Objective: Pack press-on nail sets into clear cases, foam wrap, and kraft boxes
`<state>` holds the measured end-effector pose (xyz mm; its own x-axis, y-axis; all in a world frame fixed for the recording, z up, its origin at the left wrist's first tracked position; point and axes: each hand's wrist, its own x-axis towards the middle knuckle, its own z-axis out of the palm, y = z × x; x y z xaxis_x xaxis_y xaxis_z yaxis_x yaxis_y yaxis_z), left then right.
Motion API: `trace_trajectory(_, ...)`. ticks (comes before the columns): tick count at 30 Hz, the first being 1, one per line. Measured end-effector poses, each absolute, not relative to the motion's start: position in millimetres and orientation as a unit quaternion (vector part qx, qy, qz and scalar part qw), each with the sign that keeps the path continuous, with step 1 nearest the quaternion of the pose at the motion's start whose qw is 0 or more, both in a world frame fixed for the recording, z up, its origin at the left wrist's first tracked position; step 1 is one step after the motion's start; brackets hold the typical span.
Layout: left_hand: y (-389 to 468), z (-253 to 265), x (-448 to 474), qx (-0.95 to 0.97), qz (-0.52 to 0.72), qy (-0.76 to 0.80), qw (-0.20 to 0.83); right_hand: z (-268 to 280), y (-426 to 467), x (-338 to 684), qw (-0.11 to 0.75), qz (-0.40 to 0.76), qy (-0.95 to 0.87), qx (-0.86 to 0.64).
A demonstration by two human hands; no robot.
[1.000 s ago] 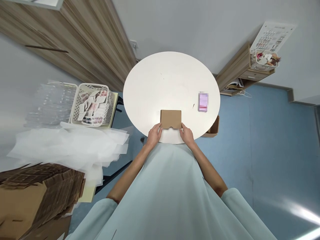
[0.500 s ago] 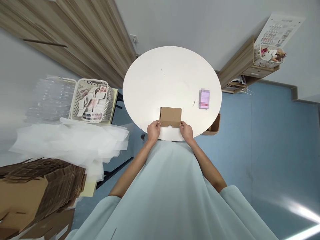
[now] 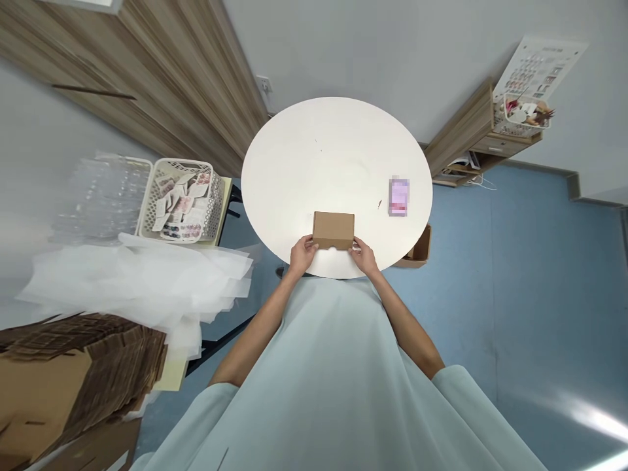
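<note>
A small brown cardboard box (image 3: 333, 227), its lid closed, sits near the front edge of the round white table (image 3: 294, 144). My left hand (image 3: 303, 254) grips its front left corner, thumb at the front and fingers along the side. At the front right corner, my right hand (image 3: 364, 256) holds the box the same way. A small notch shows in the middle of the box's front edge. What is inside the box is hidden.
A blurred-out purple phone-shaped item (image 3: 399, 197) lies on the table's right side. To the left stand a white basket of packets (image 3: 181, 203), white sheets (image 3: 142, 275) and stacked flat cardboard (image 3: 112, 373). An open carton (image 3: 420, 248) is below the table's right edge.
Both hands stay at the box's front corners, with the fingers shifted slightly along its sides. The whole view has moved a little; the box lies almost where it was.
</note>
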<state>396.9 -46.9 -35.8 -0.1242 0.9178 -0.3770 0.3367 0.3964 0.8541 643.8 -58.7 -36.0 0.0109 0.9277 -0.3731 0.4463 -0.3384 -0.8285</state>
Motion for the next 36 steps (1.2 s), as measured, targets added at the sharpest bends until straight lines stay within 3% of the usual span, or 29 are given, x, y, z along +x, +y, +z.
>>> trace_trajectory(6,-59.0,-5.0,398.4,0.481,0.336,0.680,0.440,-9.8,-67.6,647.9,0.322,0.499,-0.489,-0.639)
trace_trajectory(13,-58.1,22.7,400.0,0.500,0.301,0.680,0.444,18.1,-67.6,667.1,0.269,0.466,-0.480,-0.693)
trace_trajectory(20,-43.3,20.0,404.4,0.441,0.302,0.675,0.508,10.7,-59.4,676.7,0.302,0.481,-0.465,-0.679)
trace_trajectory(36,-17.6,-2.1,400.3,0.527,0.302,0.605,0.515,-2.0,-40.3,688.0,0.334,0.504,-0.502,-0.619)
